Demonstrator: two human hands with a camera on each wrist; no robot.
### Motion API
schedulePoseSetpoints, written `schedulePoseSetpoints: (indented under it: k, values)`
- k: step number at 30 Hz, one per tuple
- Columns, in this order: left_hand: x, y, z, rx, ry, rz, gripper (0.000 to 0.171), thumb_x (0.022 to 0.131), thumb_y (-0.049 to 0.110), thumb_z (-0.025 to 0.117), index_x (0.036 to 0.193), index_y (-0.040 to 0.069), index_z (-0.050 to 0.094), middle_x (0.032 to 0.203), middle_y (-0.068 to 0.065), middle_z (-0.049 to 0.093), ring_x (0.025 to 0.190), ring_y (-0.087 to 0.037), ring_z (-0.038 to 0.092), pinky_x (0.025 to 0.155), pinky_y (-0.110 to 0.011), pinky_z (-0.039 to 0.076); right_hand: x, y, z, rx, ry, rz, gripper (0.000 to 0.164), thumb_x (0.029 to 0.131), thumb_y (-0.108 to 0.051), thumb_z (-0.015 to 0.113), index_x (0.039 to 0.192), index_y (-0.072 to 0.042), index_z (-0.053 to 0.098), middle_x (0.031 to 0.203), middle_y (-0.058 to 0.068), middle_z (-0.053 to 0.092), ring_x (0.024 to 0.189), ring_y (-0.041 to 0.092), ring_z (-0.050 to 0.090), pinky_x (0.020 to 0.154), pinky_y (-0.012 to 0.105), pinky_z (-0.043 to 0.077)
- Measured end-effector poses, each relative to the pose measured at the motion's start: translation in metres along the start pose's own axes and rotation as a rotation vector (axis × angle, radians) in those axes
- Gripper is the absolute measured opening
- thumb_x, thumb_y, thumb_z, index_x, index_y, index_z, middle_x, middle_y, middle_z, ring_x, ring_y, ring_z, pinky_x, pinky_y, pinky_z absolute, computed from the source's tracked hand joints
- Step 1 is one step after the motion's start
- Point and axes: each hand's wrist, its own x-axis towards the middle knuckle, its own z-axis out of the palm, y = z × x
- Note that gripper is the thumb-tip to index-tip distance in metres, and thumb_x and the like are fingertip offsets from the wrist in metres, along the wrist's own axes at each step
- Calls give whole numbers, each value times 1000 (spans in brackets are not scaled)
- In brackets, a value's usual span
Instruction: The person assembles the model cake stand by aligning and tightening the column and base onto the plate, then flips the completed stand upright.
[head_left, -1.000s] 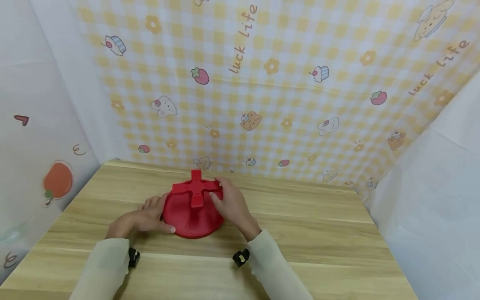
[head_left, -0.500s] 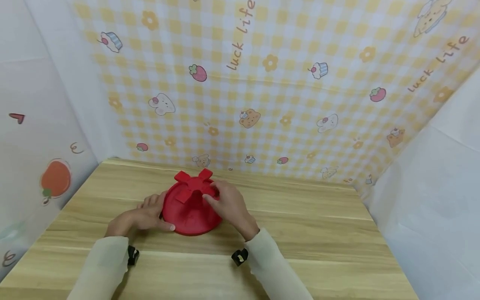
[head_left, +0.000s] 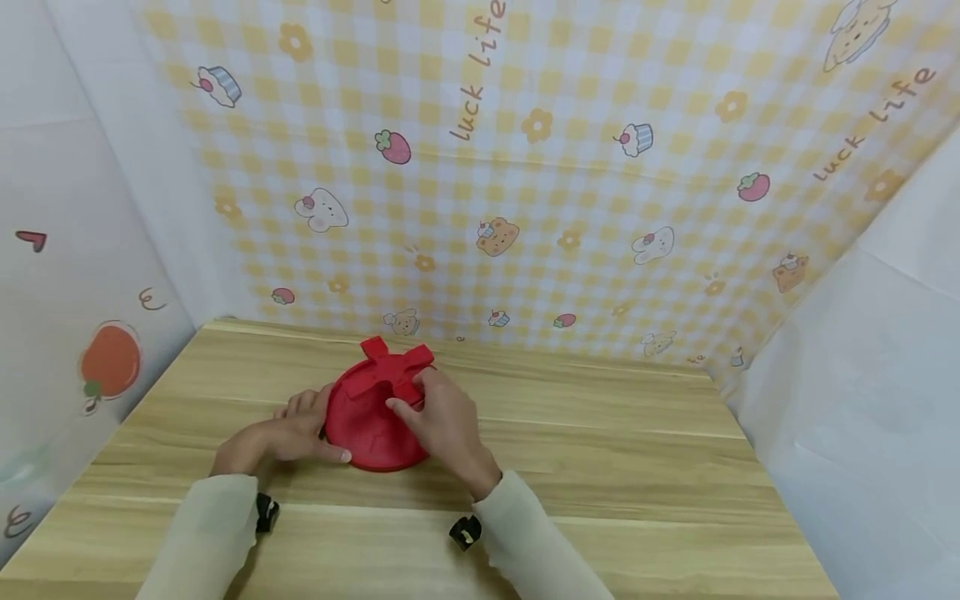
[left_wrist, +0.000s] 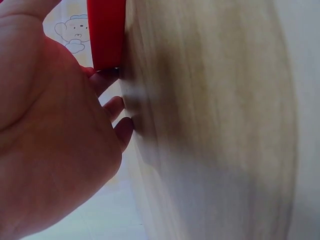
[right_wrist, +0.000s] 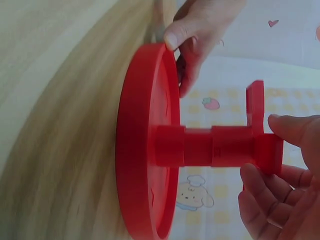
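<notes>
A round red base with a raised rim lies flat on the table. From its middle rises a red post, topped by a red cross-shaped piece with flat arms. My left hand holds the base's left edge, thumb on the near rim. In the left wrist view, its other fingers reach past the red rim, down near the wood. My right hand pinches one near-right arm of the cross between thumb and fingers. In the right wrist view, part of that arm shows between the fingertips.
The wooden tabletop spreads to the right and in front of the base. A yellow checked cloth hangs behind it. White cloth walls close both sides. Each wrist wears a black band.
The cross-shaped top has turned clockwise, seen from above. My right hand has moved a little left and nearer with the arm it pinches. The left hand and base have stayed put.
</notes>
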Motion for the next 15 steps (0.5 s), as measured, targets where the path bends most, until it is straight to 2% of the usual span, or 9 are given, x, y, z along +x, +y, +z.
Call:
schedulePoseSetpoints:
  k: [7,12,15]
  values:
    - [1,0,1,10,-7,0,136,66,68,79,154,-3,4,135,-23,33,128,-44,20,96,-61,22,-3,-11,10,-28,8,67,43,84,-47,77,101,-12,60,65,-8,55,54,2,48,49,14,42]
    - [0,1,0,15,-9,-6,137,65,68,79,154,-4,3,135,-24,32,129,-45,19,99,-64,22,-3,-22,16,-134,61,76,44,84,-53,75,95,-14,57,54,-8,48,46,3,44,46,14,39]
    - [1,-1,1,26,-5,-7,137,65,68,79,153,-6,4,135,-24,32,129,-45,20,100,-65,22,-1,-29,21,-197,65,98,46,85,-57,71,92,-14,55,52,-7,45,42,5,42,43,16,38]
